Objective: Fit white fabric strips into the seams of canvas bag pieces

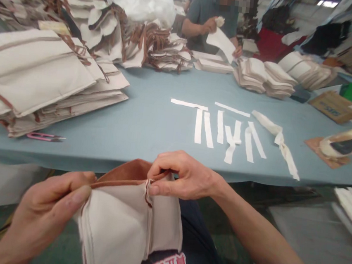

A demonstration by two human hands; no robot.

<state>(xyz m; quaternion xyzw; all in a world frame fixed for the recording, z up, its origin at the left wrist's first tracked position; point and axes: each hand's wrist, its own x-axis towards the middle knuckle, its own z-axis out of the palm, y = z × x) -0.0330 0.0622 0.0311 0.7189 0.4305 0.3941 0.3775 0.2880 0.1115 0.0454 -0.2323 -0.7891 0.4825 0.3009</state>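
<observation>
Head view: The cream fabric piece (117, 222) was located over the person's lap, in front of the near edge of the table (146, 121). The left hand (51, 203) gripped its upper left corner between thumb and fingers; the right hand (184, 175) pinched the brown edging (121, 183) at the top of the vertical seam (149, 233). The step in hand appeared to be manual working of the edging at that seam. The next move, by judgement, called for a firm left grip and controlled right fingertip pressure. Pink snips (46, 137) and white strips (198, 126) lay apart from both hands.
</observation>
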